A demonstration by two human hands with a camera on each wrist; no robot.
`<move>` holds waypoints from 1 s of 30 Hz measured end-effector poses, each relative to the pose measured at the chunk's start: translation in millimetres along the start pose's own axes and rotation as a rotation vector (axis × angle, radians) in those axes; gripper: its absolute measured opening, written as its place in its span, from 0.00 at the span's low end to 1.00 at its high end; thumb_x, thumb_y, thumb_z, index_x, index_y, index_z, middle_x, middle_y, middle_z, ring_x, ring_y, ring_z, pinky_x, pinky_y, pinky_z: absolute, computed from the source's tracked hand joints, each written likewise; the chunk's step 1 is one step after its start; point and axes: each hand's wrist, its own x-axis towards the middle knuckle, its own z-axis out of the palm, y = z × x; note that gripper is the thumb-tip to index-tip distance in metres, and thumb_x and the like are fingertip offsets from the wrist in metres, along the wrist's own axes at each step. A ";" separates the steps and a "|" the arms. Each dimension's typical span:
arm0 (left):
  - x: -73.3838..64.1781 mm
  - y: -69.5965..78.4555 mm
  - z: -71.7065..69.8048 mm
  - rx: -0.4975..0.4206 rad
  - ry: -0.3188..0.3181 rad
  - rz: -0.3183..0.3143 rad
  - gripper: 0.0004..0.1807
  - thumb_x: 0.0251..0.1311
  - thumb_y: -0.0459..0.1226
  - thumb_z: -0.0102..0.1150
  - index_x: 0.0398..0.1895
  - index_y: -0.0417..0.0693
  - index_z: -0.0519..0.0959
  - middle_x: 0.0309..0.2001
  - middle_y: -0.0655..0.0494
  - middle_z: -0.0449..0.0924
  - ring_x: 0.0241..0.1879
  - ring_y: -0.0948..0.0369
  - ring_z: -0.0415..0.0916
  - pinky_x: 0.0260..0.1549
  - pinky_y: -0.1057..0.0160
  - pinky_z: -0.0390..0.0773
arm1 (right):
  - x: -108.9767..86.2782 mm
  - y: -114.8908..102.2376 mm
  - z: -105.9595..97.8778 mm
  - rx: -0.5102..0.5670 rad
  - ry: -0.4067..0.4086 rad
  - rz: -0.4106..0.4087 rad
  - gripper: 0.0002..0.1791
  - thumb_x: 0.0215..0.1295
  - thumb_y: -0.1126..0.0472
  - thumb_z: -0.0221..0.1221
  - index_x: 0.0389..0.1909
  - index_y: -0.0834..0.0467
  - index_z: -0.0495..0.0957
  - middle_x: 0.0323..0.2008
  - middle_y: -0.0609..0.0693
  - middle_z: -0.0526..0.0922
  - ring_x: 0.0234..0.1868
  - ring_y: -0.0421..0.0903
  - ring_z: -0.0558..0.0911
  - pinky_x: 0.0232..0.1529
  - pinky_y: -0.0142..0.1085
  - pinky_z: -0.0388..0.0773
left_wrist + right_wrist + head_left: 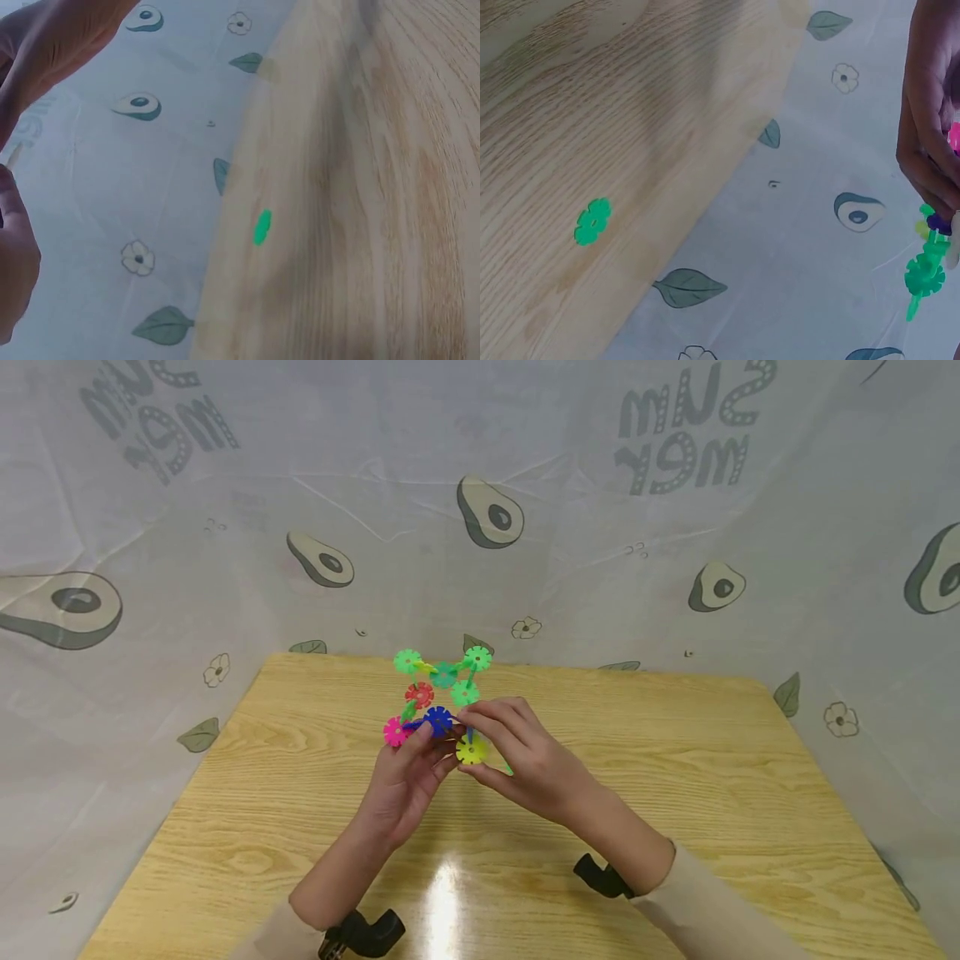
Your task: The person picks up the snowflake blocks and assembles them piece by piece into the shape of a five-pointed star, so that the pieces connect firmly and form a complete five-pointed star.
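Both hands hold a ring of interlocking flower discs above the table in the head view. My left hand (401,789) grips its near left side, thumb against a blue disc (438,721), beside a pink disc (397,732). My right hand (534,764) pinches the near right corner, fingertips at a yellow disc (471,750). A red disc (419,695) and several green discs (466,693) form the sides and far end. In the right wrist view, green discs (925,277) of the ring hang below a hand; the rest is hidden.
One loose green disc (593,221) lies on the wooden table (675,777), mostly behind the right hand in the head view. A pale avocado-print cloth (405,527) hangs behind and beside the table. Black wrist mounts (600,877) sit at both wrists.
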 end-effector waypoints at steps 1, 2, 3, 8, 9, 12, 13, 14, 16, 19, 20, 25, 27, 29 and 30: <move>0.0 -0.7 1.8 0.008 0.020 0.010 0.11 0.82 0.39 0.47 0.54 0.53 0.80 0.48 0.61 0.87 0.50 0.65 0.84 0.54 0.68 0.86 | 0.1 -0.3 1.1 -0.005 0.001 0.001 0.40 0.49 0.62 0.81 0.64 0.67 0.76 0.57 0.57 0.82 0.58 0.51 0.78 0.56 0.37 0.83; 0.1 -1.2 3.5 0.013 0.040 0.016 0.10 0.81 0.37 0.48 0.54 0.54 0.79 0.47 0.62 0.87 0.49 0.65 0.84 0.53 0.69 0.86 | 0.1 -0.6 2.0 -0.009 0.003 0.002 0.40 0.49 0.62 0.81 0.63 0.67 0.76 0.56 0.57 0.82 0.58 0.51 0.78 0.56 0.37 0.83; 0.3 -1.5 5.1 0.016 0.060 0.019 0.09 0.80 0.36 0.49 0.54 0.54 0.79 0.47 0.62 0.87 0.48 0.66 0.84 0.52 0.69 0.86 | 0.1 -0.9 2.6 -0.013 0.005 0.004 0.40 0.49 0.61 0.81 0.63 0.66 0.77 0.56 0.57 0.82 0.58 0.51 0.78 0.56 0.37 0.83; 0.6 -1.1 9.7 0.023 0.127 0.027 0.08 0.79 0.34 0.50 0.54 0.51 0.77 0.46 0.61 0.86 0.47 0.66 0.84 0.49 0.70 0.86 | 1.1 -1.4 5.2 -0.033 0.009 0.007 0.39 0.50 0.61 0.81 0.63 0.67 0.77 0.57 0.57 0.81 0.58 0.52 0.77 0.57 0.38 0.83; 0.8 -0.7 10.2 0.031 0.134 0.028 0.08 0.79 0.33 0.50 0.54 0.51 0.77 0.47 0.61 0.86 0.47 0.66 0.84 0.49 0.70 0.86 | 1.6 -1.4 5.7 -0.037 0.008 0.008 0.39 0.50 0.61 0.81 0.63 0.67 0.76 0.57 0.57 0.81 0.58 0.52 0.77 0.57 0.38 0.83; 0.8 0.4 11.6 0.059 0.149 0.027 0.09 0.78 0.32 0.51 0.54 0.50 0.76 0.47 0.61 0.85 0.47 0.66 0.84 0.49 0.70 0.86 | 2.3 -1.8 6.7 -0.049 0.002 0.015 0.39 0.51 0.61 0.81 0.63 0.67 0.76 0.57 0.57 0.81 0.58 0.52 0.77 0.58 0.38 0.83; 1.0 0.3 11.9 0.065 0.156 0.023 0.08 0.77 0.32 0.51 0.54 0.49 0.76 0.47 0.61 0.85 0.47 0.66 0.84 0.49 0.70 0.86 | 2.4 -2.1 6.8 -0.051 -0.003 0.022 0.39 0.52 0.60 0.81 0.63 0.67 0.76 0.57 0.57 0.81 0.59 0.52 0.77 0.58 0.38 0.83; 1.1 0.2 12.3 0.066 0.161 0.021 0.08 0.77 0.32 0.52 0.53 0.49 0.76 0.46 0.61 0.85 0.46 0.66 0.84 0.48 0.70 0.86 | 2.4 -2.5 7.1 -0.052 -0.007 0.027 0.39 0.52 0.60 0.80 0.64 0.67 0.76 0.57 0.57 0.81 0.59 0.52 0.77 0.58 0.38 0.83; 1.2 -0.1 12.9 0.061 0.165 0.019 0.07 0.77 0.33 0.52 0.52 0.48 0.75 0.46 0.61 0.85 0.46 0.66 0.83 0.47 0.71 0.86 | 2.2 -3.2 7.6 -0.052 -0.014 0.039 0.39 0.52 0.60 0.80 0.64 0.67 0.76 0.57 0.57 0.81 0.59 0.52 0.77 0.59 0.38 0.83; 2.2 -0.7 13.8 0.045 0.172 0.016 0.06 0.77 0.33 0.52 0.52 0.46 0.74 0.45 0.60 0.86 0.45 0.66 0.83 0.46 0.71 0.86 | 3.0 -4.2 8.5 -0.047 -0.027 0.065 0.39 0.54 0.60 0.80 0.64 0.66 0.75 0.58 0.57 0.81 0.60 0.52 0.76 0.60 0.38 0.83; 2.5 -0.5 14.3 0.042 0.171 0.018 0.07 0.77 0.33 0.52 0.53 0.45 0.74 0.46 0.60 0.86 0.45 0.67 0.83 0.46 0.71 0.86 | 3.5 -4.4 8.9 -0.049 -0.030 0.071 0.38 0.54 0.60 0.80 0.65 0.66 0.75 0.59 0.57 0.81 0.60 0.52 0.76 0.60 0.38 0.83; 2.4 1.9 16.2 0.059 0.185 0.010 0.10 0.76 0.31 0.52 0.57 0.43 0.72 0.47 0.62 0.85 0.48 0.67 0.83 0.47 0.71 0.85 | 6.0 -5.5 11.0 -0.078 -0.040 0.086 0.38 0.56 0.60 0.79 0.65 0.65 0.75 0.59 0.57 0.80 0.60 0.52 0.76 0.60 0.38 0.83; 2.3 2.8 16.6 0.056 0.198 0.001 0.09 0.77 0.32 0.52 0.56 0.43 0.72 0.46 0.62 0.85 0.47 0.68 0.82 0.46 0.72 0.85 | 6.4 -5.7 12.3 -0.095 -0.042 0.075 0.38 0.56 0.60 0.79 0.65 0.66 0.75 0.58 0.57 0.80 0.60 0.52 0.76 0.60 0.38 0.83; 2.4 3.5 16.9 0.040 0.213 -0.009 0.07 0.78 0.33 0.52 0.53 0.43 0.74 0.44 0.62 0.85 0.44 0.68 0.81 0.45 0.72 0.85 | 6.7 -6.0 13.0 -0.105 -0.044 0.064 0.38 0.56 0.59 0.79 0.65 0.66 0.75 0.58 0.57 0.80 0.60 0.52 0.76 0.61 0.38 0.82; 2.3 4.1 17.1 0.033 0.218 -0.013 0.05 0.78 0.33 0.52 0.52 0.44 0.74 0.44 0.62 0.85 0.43 0.68 0.81 0.44 0.72 0.85 | 6.7 -6.1 13.4 -0.106 -0.045 0.060 0.38 0.55 0.59 0.79 0.65 0.66 0.75 0.58 0.57 0.80 0.60 0.52 0.76 0.61 0.39 0.82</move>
